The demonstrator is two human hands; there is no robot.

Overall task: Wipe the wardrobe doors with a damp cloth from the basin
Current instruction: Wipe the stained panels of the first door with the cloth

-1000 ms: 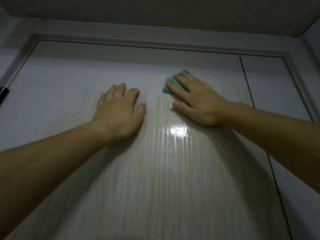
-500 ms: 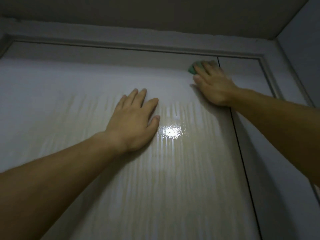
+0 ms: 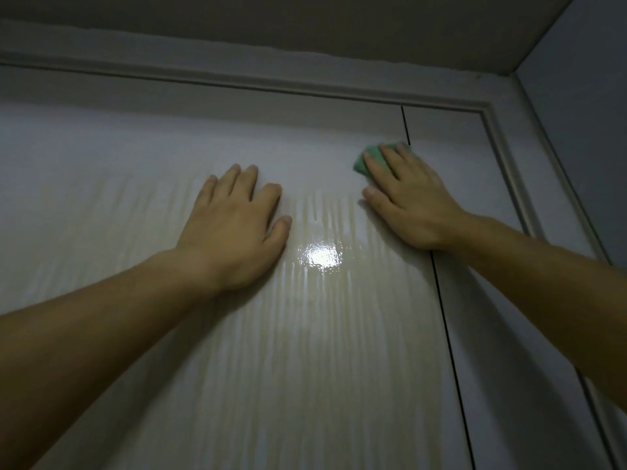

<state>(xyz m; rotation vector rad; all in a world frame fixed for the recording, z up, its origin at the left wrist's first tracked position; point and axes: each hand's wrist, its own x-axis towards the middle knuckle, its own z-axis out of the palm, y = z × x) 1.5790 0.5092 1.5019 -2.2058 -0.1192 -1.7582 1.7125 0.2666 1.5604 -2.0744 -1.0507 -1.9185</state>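
Observation:
A pale, glossy wardrobe door with faint vertical streaks fills the view, seen from below. My right hand presses a green cloth flat against the door's upper right part, right by the dark seam to the neighbouring door. Most of the cloth is hidden under the straight fingers. My left hand lies flat on the door with fingers spread, to the left of the cloth hand. A bright light reflection shines between the two hands.
The wardrobe's top frame moulding runs across above the doors, with the ceiling over it. A side wall meets the frame at the right.
My right hand has drawn the cloth down from the door's top right corner. Before that it had swept it right and up. My left hand stays pressed on the door.

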